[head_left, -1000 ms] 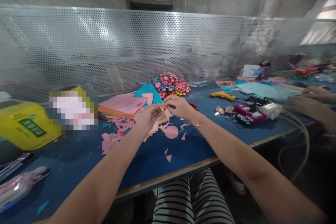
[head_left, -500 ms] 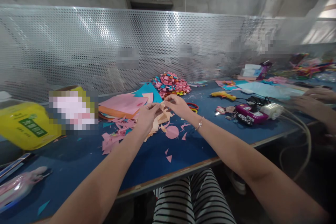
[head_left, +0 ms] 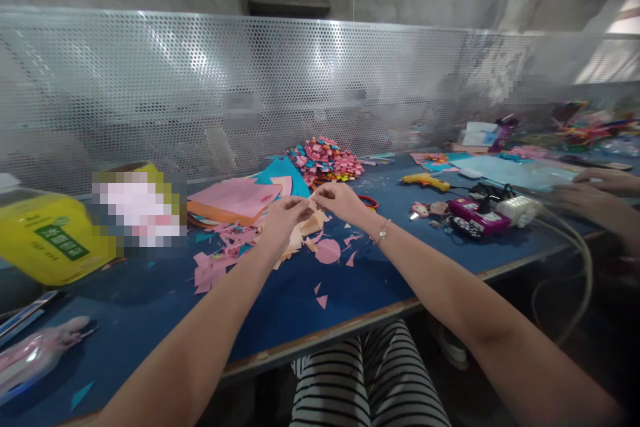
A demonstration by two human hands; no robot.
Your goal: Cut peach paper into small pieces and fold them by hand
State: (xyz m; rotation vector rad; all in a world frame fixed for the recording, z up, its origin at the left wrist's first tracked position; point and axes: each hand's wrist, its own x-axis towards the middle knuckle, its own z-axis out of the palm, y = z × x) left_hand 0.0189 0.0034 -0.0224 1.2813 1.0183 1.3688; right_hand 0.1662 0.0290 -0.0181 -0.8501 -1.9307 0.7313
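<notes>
My left hand [head_left: 285, 219] and my right hand [head_left: 341, 201] meet above the middle of the table, both with fingers pinched. Between their fingertips is a small piece of peach paper [head_left: 313, 203], mostly hidden by the fingers. Peach paper scraps [head_left: 313, 223] lie just under my hands. Close by on the right are a pink paper circle [head_left: 328, 251] and a red-and-yellow handled tool [head_left: 370, 202], partly hidden behind my right hand. Pink paper scraps [head_left: 213, 270] spread to the left.
Behind my hands lie pink sheets [head_left: 235, 199], a blue sheet [head_left: 285, 175] and a heap of folded paper pieces [head_left: 325, 160]. A yellow glue gun [head_left: 425, 181] and a purple power strip [head_left: 477, 217] sit right. A yellow bag [head_left: 45, 240] stands left. Another person's hands [head_left: 590, 193] are far right.
My right hand has shifted slightly, and less of the peach paper shows between my fingertips. Both hands stay pinched together in nearly the same spot.
</notes>
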